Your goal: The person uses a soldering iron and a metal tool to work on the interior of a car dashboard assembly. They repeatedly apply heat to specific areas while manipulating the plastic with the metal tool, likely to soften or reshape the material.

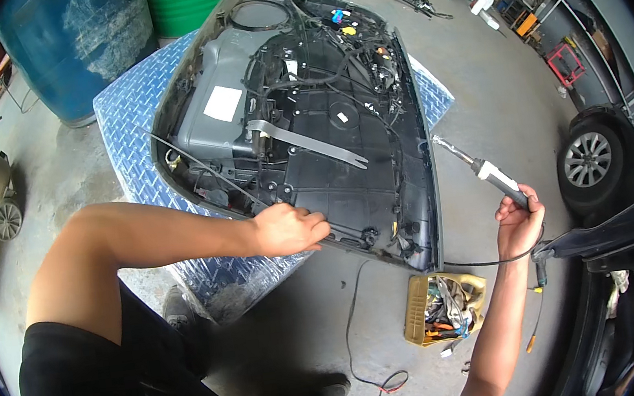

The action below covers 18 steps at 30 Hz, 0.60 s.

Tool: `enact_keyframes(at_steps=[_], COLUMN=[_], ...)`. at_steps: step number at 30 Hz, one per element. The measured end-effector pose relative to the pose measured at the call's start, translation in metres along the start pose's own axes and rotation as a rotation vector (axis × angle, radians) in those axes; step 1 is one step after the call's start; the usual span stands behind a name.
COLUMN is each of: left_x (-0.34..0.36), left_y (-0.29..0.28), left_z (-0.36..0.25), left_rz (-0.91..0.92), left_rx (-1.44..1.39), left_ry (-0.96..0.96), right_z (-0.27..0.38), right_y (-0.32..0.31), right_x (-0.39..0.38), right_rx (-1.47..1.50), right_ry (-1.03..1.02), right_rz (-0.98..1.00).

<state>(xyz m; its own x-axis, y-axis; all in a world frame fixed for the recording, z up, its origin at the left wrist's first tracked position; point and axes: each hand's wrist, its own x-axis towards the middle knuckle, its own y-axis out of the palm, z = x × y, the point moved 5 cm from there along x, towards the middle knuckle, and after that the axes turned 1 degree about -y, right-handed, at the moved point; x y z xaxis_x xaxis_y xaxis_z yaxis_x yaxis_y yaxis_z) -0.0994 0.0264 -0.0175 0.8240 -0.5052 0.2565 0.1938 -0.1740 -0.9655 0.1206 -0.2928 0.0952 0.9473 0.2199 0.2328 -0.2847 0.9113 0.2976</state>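
Observation:
A black car door trim panel [333, 196] lies inner side up on a table with a blue diamond-plate pattern [124, 111]. Closed at the panel's near edge, my left hand [291, 228] grips a thin dark rod [206, 166], which slants up to the left over the panel. My right hand [521, 216] is wrapped round the grey and white handle of a corded soldering iron [498, 177]. Its metal tip points up and left, just off the panel's right edge. A flat grey pry bar with a forked end [314, 145] rests across the panel.
A yellow basket [416, 312] of tools stands on the floor below the panel's near corner, with a cable [350, 336] beside it. A car wheel [589, 159] and open car door are at right. Blue [78, 53] and green drums [190, 4] stand behind.

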Motion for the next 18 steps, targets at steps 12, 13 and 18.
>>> enact_keyframes(at_steps=[12,13,18], left_x=[0.073,0.072,0.059], left_y=[-0.061,-0.063,-0.061], left_z=[0.053,0.061,0.064], left_rz=[-0.255,-0.194,0.088], left_rx=[0.072,0.041,0.079], left_ry=[-0.131,-0.145,-0.080], right_z=[0.033,0.032,0.015], right_y=[0.009,0.009,0.010], right_x=[-0.014,-0.014,-0.007], right_rx=[-0.268,-0.266,-0.180], right_ry=[-0.099,-0.095,-0.017], right_rz=[-0.127,-0.137,-0.167])
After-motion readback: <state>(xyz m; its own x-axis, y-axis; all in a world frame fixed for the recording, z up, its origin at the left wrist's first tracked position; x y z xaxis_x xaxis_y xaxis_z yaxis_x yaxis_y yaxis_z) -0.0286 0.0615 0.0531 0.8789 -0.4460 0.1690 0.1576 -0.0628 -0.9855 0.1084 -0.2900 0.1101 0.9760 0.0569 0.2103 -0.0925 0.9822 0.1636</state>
